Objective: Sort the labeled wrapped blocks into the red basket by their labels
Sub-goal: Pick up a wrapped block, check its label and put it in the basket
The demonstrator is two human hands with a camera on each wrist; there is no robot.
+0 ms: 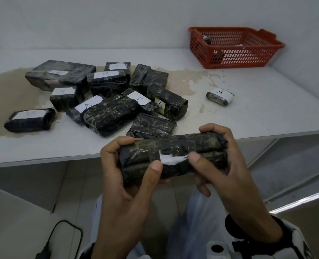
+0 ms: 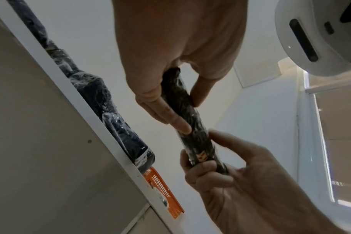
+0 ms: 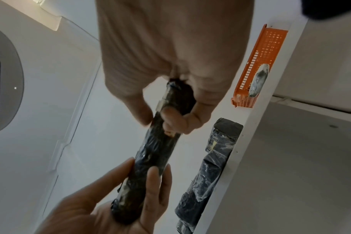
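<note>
Both hands hold one long black wrapped block (image 1: 173, 156) (image 2: 187, 117) (image 3: 156, 150) in front of the table's near edge. My left hand (image 1: 136, 156) (image 2: 176, 101) grips its left end, thumb beside a torn white label with no readable letter. My right hand (image 1: 211, 146) (image 3: 170, 114) grips the right end, thumb on the label's other side. The red basket (image 1: 239, 58) stands at the table's far right with two small wrapped blocks (image 1: 207, 39) inside. A pile of several black blocks (image 1: 113, 113), labelled A or B, lies at the table's middle left.
A small block labelled A (image 1: 220, 96) lies alone on the white table (image 1: 267, 109), between pile and basket. A wall closes off the table's back and right side. A black cable with a plug (image 1: 46, 247) lies on the floor at lower left.
</note>
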